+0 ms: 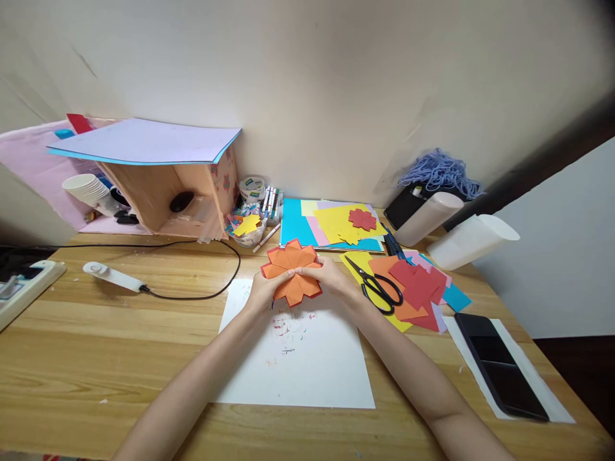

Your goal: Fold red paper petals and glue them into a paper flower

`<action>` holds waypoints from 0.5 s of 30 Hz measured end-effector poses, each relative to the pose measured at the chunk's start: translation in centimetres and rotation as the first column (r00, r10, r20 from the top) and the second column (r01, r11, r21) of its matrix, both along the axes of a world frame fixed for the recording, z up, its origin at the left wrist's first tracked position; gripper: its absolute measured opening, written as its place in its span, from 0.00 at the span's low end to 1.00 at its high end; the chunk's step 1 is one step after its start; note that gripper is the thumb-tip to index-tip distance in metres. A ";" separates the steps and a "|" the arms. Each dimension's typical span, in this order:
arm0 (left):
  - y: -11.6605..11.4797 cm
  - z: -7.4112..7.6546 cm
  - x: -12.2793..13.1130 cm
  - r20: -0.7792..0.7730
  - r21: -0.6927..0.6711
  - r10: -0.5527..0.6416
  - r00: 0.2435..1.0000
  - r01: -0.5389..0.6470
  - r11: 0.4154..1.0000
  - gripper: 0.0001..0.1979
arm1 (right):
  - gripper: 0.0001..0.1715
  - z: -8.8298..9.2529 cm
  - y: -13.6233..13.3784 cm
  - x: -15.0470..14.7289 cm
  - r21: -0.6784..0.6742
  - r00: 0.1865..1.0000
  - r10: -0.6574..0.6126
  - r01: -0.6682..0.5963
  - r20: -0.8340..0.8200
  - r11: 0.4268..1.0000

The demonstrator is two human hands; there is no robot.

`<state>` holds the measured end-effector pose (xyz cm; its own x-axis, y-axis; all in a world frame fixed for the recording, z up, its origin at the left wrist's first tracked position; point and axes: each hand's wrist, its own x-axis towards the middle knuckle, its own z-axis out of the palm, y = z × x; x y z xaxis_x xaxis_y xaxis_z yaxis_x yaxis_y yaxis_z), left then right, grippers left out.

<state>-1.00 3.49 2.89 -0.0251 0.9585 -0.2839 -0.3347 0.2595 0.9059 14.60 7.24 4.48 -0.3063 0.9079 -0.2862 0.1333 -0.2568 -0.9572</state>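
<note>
Between my two hands is an orange paper flower with pointed petals and a red layer showing at its edges. My left hand grips its left side, with the thumb on the front near the centre. From the right, my right hand pinches it the same way, thumb meeting the other near the middle. The fingers behind the flower are mostly hidden. Beneath lies a white sheet of paper with coloured marker marks. To the right, black-handled scissors rest on yellow and orange paper.
Red paper pieces lie right of the scissors. A red paper flower sits on yellow paper behind. A black phone lies at the right. At the back left stands a wooden box; a black cable crosses the table.
</note>
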 end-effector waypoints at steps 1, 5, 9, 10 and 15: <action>0.0 -0.1 0.0 0.035 -0.009 -0.018 0.999 0.018 1.000 0.23 | 0.19 0.3 -0.1 0.1 0.006 1.000 0.006 -0.006 0.017 1.000; 0.2 -0.4 -0.1 0.107 -0.030 -0.077 0.991 0.081 0.996 0.22 | 0.18 1.0 0.0 0.6 0.011 0.999 0.033 -0.033 0.019 0.999; 0.4 -0.4 -0.4 0.017 -0.056 -0.057 0.998 0.058 0.997 0.21 | 0.20 0.5 0.4 0.9 -0.032 0.998 0.046 -0.047 -0.044 0.998; 0.5 -0.4 -0.5 -0.003 -0.056 -0.027 1.000 0.027 0.998 0.21 | 0.21 0.2 0.6 0.9 -0.054 0.997 0.038 -0.042 -0.063 0.998; 0.7 -0.4 -0.7 -0.037 -0.037 0.214 0.976 -0.216 0.976 0.23 | 0.21 -0.7 0.8 0.2 -0.157 0.959 -0.003 -0.043 -0.283 0.987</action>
